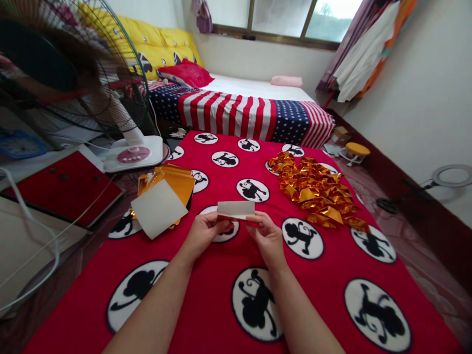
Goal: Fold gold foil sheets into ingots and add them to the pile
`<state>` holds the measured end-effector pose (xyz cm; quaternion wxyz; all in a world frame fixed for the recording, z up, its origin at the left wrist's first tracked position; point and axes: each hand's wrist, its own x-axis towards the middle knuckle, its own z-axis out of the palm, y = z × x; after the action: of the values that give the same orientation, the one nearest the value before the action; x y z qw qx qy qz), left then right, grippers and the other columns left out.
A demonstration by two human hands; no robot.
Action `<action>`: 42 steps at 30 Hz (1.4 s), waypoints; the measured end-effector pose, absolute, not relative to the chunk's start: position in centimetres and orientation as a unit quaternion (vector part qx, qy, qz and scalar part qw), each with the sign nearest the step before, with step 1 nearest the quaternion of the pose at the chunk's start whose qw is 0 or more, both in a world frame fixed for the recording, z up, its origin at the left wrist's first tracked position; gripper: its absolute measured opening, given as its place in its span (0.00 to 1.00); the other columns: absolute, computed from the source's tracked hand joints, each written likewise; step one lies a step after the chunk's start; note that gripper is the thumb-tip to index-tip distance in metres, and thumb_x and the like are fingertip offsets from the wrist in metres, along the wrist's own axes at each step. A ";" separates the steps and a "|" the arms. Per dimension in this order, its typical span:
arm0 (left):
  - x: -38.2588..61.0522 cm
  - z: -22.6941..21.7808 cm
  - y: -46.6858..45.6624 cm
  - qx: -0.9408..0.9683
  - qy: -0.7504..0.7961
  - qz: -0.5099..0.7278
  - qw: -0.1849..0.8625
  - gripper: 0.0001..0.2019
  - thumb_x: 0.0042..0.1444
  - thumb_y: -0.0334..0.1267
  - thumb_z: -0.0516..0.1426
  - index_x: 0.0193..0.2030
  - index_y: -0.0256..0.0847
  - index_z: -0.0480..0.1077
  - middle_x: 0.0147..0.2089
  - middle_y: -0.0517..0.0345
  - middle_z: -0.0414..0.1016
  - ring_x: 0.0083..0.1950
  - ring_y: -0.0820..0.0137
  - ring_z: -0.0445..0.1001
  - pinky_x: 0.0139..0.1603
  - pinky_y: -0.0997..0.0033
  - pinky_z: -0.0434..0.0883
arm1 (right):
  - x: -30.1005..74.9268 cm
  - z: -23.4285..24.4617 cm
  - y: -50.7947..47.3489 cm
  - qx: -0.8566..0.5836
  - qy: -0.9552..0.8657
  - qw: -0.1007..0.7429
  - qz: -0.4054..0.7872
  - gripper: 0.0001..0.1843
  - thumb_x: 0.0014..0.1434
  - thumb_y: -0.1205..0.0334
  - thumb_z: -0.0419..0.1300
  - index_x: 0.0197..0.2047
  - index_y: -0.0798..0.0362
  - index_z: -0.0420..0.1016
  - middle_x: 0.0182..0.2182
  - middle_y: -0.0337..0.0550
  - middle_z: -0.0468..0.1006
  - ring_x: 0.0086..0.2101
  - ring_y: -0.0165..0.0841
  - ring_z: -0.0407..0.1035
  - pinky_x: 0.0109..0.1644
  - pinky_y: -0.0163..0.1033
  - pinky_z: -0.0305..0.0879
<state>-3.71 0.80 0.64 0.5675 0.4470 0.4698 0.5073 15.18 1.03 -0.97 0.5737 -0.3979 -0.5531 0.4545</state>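
Both my hands hold a folded strip of paper [236,209] above a red blanket with round monkey prints [221,182]. The strip is white on top, and its ends are pinched between my left hand [206,235] and my right hand [267,239]. To the left lies a stack of gold foil paper squares [173,181], with a white-backed sheet [158,208] resting tilted across it. A heap of folded gold foil pieces [313,189] lies to the right of my right hand, not touching it.
A running floor fan [132,153] stands past the blanket's left edge, beside a red board [62,187] and a loose white cable [37,231]. A bed with a flag-patterned cover [236,115] lies ahead. A yellow stool [357,150] and ring light [452,175] stand on the right.
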 end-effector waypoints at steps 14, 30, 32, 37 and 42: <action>-3.2 -0.4 0.7 0.503 0.477 0.485 0.533 0.18 0.51 0.49 0.65 0.39 0.34 0.81 0.47 0.46 0.79 0.45 0.60 0.78 0.46 0.65 0.77 | 15.3 -0.8 1.1 -0.411 -0.570 0.536 0.469 0.12 0.61 0.55 0.60 0.32 0.52 0.81 0.41 0.46 0.74 0.43 0.37 0.70 0.44 0.38 0.69; -2.3 -0.3 0.7 0.399 0.490 0.532 0.563 0.29 0.41 0.40 0.70 0.52 0.31 0.76 0.45 0.47 0.81 0.42 0.61 0.81 0.49 0.61 0.78 | 14.9 -1.6 1.4 -0.456 -0.445 0.559 0.530 0.13 0.46 0.59 0.70 0.33 0.52 0.72 0.31 0.39 0.79 0.34 0.34 0.75 0.39 0.38 0.72; -2.4 -0.4 0.7 0.407 0.496 0.530 0.555 0.31 0.41 0.39 0.70 0.54 0.31 0.75 0.47 0.47 0.81 0.44 0.60 0.81 0.51 0.60 0.78 | 14.9 -1.6 1.5 -0.452 -0.437 0.568 0.531 0.16 0.45 0.61 0.70 0.37 0.52 0.72 0.33 0.40 0.79 0.36 0.35 0.76 0.40 0.38 0.73; -2.4 -0.6 0.8 0.418 0.500 0.524 0.548 0.33 0.42 0.38 0.69 0.57 0.32 0.73 0.47 0.48 0.80 0.45 0.61 0.80 0.52 0.60 0.77 | 14.7 -1.2 1.5 -0.443 -0.419 0.573 0.548 0.26 0.47 0.60 0.70 0.48 0.51 0.69 0.36 0.42 0.81 0.38 0.36 0.77 0.42 0.39 0.74; -2.4 -0.2 0.7 0.403 0.491 0.537 0.555 0.34 0.40 0.41 0.70 0.56 0.31 0.74 0.46 0.49 0.80 0.44 0.61 0.80 0.52 0.60 0.78 | 14.7 -0.9 1.5 -0.478 -0.415 0.534 0.561 0.18 0.48 0.51 0.69 0.38 0.54 0.74 0.32 0.42 0.80 0.32 0.35 0.76 0.35 0.38 0.74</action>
<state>-2.40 0.70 -0.25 0.5553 0.4031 0.4912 0.5365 14.66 1.51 -0.93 0.5339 -0.4777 -0.4145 0.5611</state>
